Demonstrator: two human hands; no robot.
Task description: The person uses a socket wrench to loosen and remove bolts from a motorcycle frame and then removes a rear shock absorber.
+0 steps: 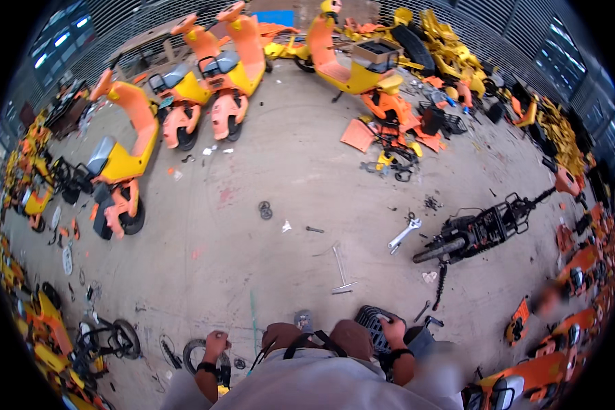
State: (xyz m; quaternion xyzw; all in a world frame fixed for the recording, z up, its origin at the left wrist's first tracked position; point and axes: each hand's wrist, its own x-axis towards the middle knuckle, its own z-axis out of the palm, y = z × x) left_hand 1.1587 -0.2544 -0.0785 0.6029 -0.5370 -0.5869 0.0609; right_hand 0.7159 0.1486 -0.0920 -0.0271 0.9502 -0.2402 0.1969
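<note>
My left hand [216, 342] is low in the view, left of my knees, its fingers curled in. Whatever it may hold is too small to make out. Just beside it, a small black tyre [193, 353] lies on the floor. My right hand [393, 332] is at the right of my knees, its fingers closed over the edge of a black lattice plastic basket [370, 322]. Close to that hand stands a dark grey bucket-like thing [420, 339], partly hidden by my arm. Both wrists wear dark bands.
Ahead on the concrete lie a large adjustable wrench [404, 234], a T-handle wrench [342, 270] and a black sprocket-like part [264, 210]. A stripped scooter frame [482, 229] lies to the right. Yellow-orange scooters [133, 130] stand at far left; yellow panels [451, 55] are piled at the back.
</note>
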